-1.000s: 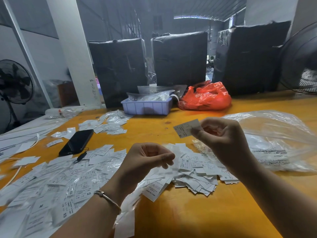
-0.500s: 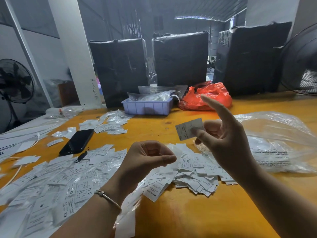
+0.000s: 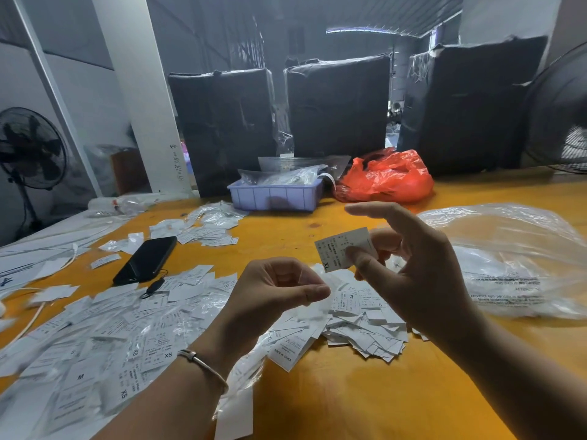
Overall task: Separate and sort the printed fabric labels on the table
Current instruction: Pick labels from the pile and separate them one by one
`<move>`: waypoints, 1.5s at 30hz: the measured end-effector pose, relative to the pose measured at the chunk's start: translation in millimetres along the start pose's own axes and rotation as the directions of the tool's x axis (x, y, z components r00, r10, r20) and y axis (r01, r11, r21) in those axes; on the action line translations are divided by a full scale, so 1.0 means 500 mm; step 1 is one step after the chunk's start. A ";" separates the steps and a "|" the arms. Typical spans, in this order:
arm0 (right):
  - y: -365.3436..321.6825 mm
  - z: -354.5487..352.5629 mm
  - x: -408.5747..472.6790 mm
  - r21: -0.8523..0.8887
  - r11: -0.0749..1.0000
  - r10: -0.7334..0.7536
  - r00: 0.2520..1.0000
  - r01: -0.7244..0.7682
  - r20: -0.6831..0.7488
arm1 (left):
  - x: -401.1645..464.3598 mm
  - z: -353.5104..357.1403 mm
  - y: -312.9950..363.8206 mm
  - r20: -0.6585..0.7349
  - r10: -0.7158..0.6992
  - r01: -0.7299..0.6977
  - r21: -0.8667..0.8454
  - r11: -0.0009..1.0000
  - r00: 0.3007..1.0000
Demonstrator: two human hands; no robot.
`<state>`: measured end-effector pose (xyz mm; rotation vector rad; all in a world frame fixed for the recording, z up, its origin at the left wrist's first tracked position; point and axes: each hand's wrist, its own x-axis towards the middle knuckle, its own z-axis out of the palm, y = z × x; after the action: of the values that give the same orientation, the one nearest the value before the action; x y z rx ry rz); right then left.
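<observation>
My right hand [image 3: 419, 274] pinches one white printed label marked XL [image 3: 338, 249] between thumb and middle finger, above the table, with the index finger stretched out to the left. Just left of it and lower, my left hand [image 3: 273, 300] is curled, thumb against forefinger, and seems to pinch a strip of labels [image 3: 286, 347] that hangs under it; the grip itself is hidden. A heap of loose labels [image 3: 365, 331] lies beneath both hands. A wider spread of labels [image 3: 111, 338], some in clear film, covers the near left. A smaller group of labels [image 3: 203, 227] lies farther back.
The table [image 3: 349, 392] is orange. A black phone [image 3: 146, 260] lies left of centre. A blue tray [image 3: 273, 196] with bags and a red plastic bag [image 3: 387, 179] sit at the back before black wrapped boxes [image 3: 336, 106]. A large clear bag [image 3: 508, 258] lies right.
My right index finger uncurled, rose, and now points left. The XL label turned so its print faces me. My left hand stayed put.
</observation>
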<state>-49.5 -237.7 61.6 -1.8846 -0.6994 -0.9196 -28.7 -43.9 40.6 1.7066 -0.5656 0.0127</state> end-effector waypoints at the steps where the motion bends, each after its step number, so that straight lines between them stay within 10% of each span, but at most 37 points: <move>1: 0.000 0.002 -0.001 -0.019 1.000 0.001 1.000 -0.001 0.009 | 0.000 0.000 0.000 -0.005 -0.001 0.001 -0.001 1.000 1.000; 16: 0.016 0.001 0.000 -0.112 0.990 -0.075 0.986 0.092 0.147 | 0.000 0.000 -0.001 -0.010 -0.018 0.018 0.002 1.000 1.000; 26: 0.024 -0.009 0.010 0.213 0.961 0.122 0.961 -0.177 0.248 | 0.000 0.001 -0.005 0.044 -0.041 0.042 -0.010 0.999 0.998; 45: 0.037 -0.012 0.017 0.210 0.902 0.291 0.891 -0.376 0.347 | 0.005 -0.002 -0.010 0.171 -0.107 0.102 0.037 0.994 0.979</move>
<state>-32.4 -250.5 61.5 -1.8383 -0.6157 -0.2899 -24.2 -43.3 36.9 1.7731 -0.6048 -0.2054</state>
